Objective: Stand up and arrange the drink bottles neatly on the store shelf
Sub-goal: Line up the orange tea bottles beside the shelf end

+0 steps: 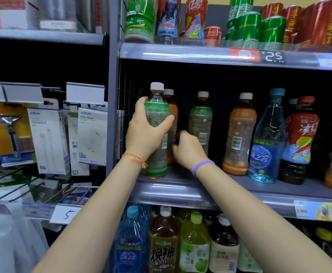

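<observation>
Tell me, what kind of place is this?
Most likely a small shop: shelves stocked with drink bottles, a price tag on the rail, and packaged chargers hanging alongside.

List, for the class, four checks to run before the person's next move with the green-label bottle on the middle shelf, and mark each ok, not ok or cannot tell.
1. Left hand grips the green-label bottle round its body: ok.
2. Bottle upright, base at the middle shelf front edge: ok.
3. Right hand holds nothing: cannot tell; it reaches behind, fingers hidden.
4. Orange-label bottle directly behind stands upright: ok.
5. Bottle labels face forward evenly: not ok; barcodes show on several.
</observation>
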Motion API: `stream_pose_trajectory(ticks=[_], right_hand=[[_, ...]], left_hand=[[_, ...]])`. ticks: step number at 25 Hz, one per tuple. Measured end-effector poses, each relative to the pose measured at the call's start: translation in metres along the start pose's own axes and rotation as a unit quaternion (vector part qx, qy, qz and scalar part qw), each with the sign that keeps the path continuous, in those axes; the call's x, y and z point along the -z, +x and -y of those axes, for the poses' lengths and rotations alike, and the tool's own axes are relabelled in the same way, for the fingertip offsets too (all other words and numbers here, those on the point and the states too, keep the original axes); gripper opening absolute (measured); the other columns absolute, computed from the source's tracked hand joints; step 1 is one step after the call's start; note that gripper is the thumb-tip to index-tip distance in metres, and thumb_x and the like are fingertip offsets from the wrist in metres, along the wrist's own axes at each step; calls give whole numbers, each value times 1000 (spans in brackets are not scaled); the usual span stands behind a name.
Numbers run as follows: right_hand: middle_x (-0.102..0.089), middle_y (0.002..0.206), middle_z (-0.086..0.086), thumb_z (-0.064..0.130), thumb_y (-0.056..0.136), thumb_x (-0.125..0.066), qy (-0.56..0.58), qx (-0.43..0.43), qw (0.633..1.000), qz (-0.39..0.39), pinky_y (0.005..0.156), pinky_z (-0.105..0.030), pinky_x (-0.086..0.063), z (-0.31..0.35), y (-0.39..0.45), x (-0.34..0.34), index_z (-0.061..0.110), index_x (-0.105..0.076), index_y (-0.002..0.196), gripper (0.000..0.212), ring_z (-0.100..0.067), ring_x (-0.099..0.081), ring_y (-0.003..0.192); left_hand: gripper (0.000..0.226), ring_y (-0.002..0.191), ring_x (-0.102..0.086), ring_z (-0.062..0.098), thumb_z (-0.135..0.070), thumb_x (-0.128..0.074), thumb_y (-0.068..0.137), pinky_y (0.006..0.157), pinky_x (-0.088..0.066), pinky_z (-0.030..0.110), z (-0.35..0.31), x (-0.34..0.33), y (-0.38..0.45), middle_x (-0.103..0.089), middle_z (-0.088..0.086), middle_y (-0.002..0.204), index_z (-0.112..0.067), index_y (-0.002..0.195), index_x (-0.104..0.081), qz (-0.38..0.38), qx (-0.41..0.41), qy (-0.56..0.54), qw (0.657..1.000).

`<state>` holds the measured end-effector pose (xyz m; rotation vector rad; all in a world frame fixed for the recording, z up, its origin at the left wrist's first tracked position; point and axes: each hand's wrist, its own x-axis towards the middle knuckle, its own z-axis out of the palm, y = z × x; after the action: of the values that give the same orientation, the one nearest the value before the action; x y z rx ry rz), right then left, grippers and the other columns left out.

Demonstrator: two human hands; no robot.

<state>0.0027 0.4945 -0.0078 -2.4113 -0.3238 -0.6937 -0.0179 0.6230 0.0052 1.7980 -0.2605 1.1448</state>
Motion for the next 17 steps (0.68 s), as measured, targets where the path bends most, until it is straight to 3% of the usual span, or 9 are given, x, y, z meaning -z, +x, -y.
stream_pose_trajectory(ticks=[3,5,7,10,12,14,15,17], right_hand=[[-55,117,-13,13,91,-55,-43,28,983,-176,71,-35,-43,-6,-4,17,9,-52,114,24,-34,-59,102],[-45,125,-15,15,87,-62,-38,-8,967,-250,76,-37,-42,-17,-1,27,7,-42,123,42,-36,-52,112],[-42,135,-19,20,84,-69,53,-100,981,-158,93,-40,-43,-27,11,29,2,-32,135,65,-37,-46,123],[-50,134,-19,27,83,-75,188,-178,965,-29,97,-42,-50,-37,25,23,4,-34,133,69,-36,-54,118],[-54,131,-16,35,77,-81,192,-171,966,-20,96,-45,-52,-41,26,23,6,-41,129,71,-34,-57,115],[-55,128,-14,45,68,-85,187,-154,970,-11,94,-47,-53,-40,22,23,8,-45,126,79,-33,-58,113],[-54,128,-14,49,66,-86,178,-145,973,-5,94,-46,-54,-39,18,23,8,-45,126,84,-32,-57,113],[-48,132,-16,51,70,-81,126,-117,985,-2,98,-43,-49,-38,10,25,6,-42,131,85,-34,-51,119]], left_hand=[[76,102,-61,16,-45,-75,80,85,-47,27,-2,2,0,-64,-1,119,-26,142,-37,-5,0,17,1000],[81,106,-60,18,-45,-77,77,85,-49,30,-3,3,-2,-61,-1,125,-26,143,-34,-2,-7,54,998],[91,110,-60,23,-42,-79,74,88,-53,39,-5,4,-8,-57,0,131,-26,147,-28,5,-9,97,995],[99,114,-58,23,-34,-83,74,92,-49,35,-2,6,-20,-57,1,133,-24,150,-21,32,38,88,995],[95,115,-57,17,-29,-82,77,93,-45,29,2,10,-28,-56,-2,133,-22,150,-22,89,110,13,990],[76,110,-59,11,-26,-73,85,89,-46,25,5,17,-33,-57,-4,132,-23,146,-29,154,187,-54,969],[66,107,-59,9,-25,-68,88,85,-48,24,7,21,-34,-58,-4,131,-24,144,-33,177,200,-51,962],[68,112,-59,14,-30,-66,87,93,-50,31,7,26,-36,-58,-3,133,-21,146,-33,197,174,26,964]])
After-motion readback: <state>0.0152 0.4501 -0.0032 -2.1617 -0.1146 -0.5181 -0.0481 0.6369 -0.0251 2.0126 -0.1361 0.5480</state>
